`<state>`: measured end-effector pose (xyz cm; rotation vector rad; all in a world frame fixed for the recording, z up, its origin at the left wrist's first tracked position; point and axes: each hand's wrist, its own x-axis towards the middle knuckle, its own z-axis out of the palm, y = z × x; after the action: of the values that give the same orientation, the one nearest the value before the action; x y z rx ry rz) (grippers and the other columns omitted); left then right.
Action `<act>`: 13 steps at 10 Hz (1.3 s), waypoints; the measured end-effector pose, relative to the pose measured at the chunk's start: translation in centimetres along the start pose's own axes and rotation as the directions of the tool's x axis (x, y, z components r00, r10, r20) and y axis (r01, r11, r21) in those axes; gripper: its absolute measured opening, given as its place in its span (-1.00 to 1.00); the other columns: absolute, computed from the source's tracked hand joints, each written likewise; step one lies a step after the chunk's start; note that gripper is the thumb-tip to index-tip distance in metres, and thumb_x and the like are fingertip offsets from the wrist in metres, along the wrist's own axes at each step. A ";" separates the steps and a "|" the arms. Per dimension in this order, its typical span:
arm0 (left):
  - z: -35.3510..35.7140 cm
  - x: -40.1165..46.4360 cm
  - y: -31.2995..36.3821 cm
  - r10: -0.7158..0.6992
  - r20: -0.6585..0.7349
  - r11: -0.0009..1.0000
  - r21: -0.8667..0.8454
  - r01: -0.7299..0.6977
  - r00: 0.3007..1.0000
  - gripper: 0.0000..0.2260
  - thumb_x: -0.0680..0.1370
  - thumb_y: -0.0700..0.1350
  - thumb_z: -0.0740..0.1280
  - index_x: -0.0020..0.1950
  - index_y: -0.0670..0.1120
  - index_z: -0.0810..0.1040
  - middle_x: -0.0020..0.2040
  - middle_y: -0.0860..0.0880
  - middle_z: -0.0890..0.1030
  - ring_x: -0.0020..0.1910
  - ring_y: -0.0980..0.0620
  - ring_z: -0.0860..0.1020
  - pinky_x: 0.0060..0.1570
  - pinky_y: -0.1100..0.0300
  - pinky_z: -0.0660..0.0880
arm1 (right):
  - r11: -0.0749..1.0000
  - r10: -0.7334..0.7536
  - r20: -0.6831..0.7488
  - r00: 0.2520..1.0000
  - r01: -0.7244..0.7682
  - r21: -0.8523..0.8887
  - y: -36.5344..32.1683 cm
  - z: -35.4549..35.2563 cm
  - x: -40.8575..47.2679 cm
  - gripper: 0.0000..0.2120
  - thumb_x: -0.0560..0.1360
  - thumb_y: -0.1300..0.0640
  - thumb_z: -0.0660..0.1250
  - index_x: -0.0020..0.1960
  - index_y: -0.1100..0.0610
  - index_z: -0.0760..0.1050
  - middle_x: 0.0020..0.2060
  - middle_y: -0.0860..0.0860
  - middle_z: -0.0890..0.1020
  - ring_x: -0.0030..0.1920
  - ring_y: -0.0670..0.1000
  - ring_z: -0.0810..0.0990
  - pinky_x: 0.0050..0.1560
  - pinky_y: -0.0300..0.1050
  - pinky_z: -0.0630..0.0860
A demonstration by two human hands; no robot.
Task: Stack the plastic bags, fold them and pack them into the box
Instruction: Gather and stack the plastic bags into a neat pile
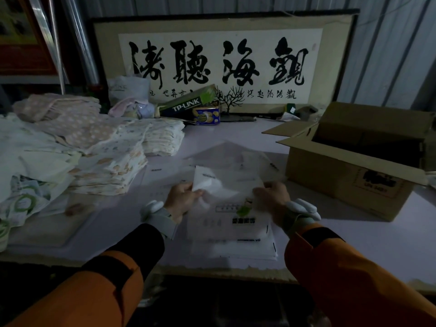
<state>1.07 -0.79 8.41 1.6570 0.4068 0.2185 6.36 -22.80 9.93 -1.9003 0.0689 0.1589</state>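
Bags (232, 223), clear plastic, stacked at table (354, 232) edge, left hand (181, 200) and right hand (273, 197) pinching the top one, box (342, 180) open alongside; slippery film, stack likely to slide askew.

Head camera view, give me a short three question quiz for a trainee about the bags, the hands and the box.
1. True or false: the box is open.
2. Which hands grip the top bag? A left only, B right only, C both.
3. What lies under that bag?

Key: 1 true. 2 C: left hand and right hand each pinch an edge. 3 A stack of bags on the table.
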 end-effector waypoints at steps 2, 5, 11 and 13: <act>-0.1 0.7 -1.8 -0.096 0.041 0.972 0.219 0.085 0.995 -0.79 0.55 -0.15 0.35 0.01 -0.31 0.58 0.02 -0.26 0.58 0.09 -0.23 0.57 0.19 -0.08 0.50 | 0.984 0.065 0.062 0.996 -0.054 -0.168 2.0 0.1 0.6 -0.91 0.51 0.29 0.27 -0.17 0.28 0.47 -0.26 0.13 0.49 -0.22 0.13 0.50 -0.07 -0.03 0.45; 0.3 0.3 -2.6 -0.166 -0.025 0.798 0.584 0.149 0.986 -0.72 0.43 -0.09 0.46 -0.41 -0.15 0.50 -0.35 -0.15 0.54 -0.32 -0.10 0.55 -0.27 0.11 0.48 | 0.935 0.146 0.094 0.985 -0.107 -0.337 3.6 -0.2 1.5 -0.83 0.50 0.24 0.25 -0.25 0.13 0.35 -0.31 0.02 0.40 -0.19 0.07 0.45 -0.04 -0.12 0.41; 1.0 1.8 -3.5 0.022 -0.068 0.740 0.672 0.029 0.997 -0.70 0.42 -0.11 0.39 -0.37 0.02 0.28 -0.31 0.01 0.37 -0.34 0.01 0.31 -0.20 0.20 0.26 | 0.882 -0.016 -0.039 0.999 -0.004 -0.471 3.9 -0.3 2.0 -0.59 0.49 0.09 0.30 0.20 0.38 0.45 0.07 0.34 0.54 0.17 0.34 0.51 0.15 0.18 0.51; 1.4 1.8 -3.0 -0.058 -0.039 0.815 0.575 0.070 0.998 -0.84 0.43 -0.09 0.40 -0.30 -0.05 0.46 -0.20 -0.06 0.45 -0.25 -0.07 0.43 -0.17 0.19 0.29 | 0.903 0.071 -0.074 0.995 -0.096 -0.419 2.8 0.4 2.2 -0.60 0.48 0.13 0.28 0.26 0.30 0.46 0.22 0.24 0.55 0.23 0.22 0.52 0.15 -0.03 0.48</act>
<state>2.82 -1.14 5.15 2.2376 0.5832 0.0576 8.19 -23.27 6.86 -2.3388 0.1669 0.1891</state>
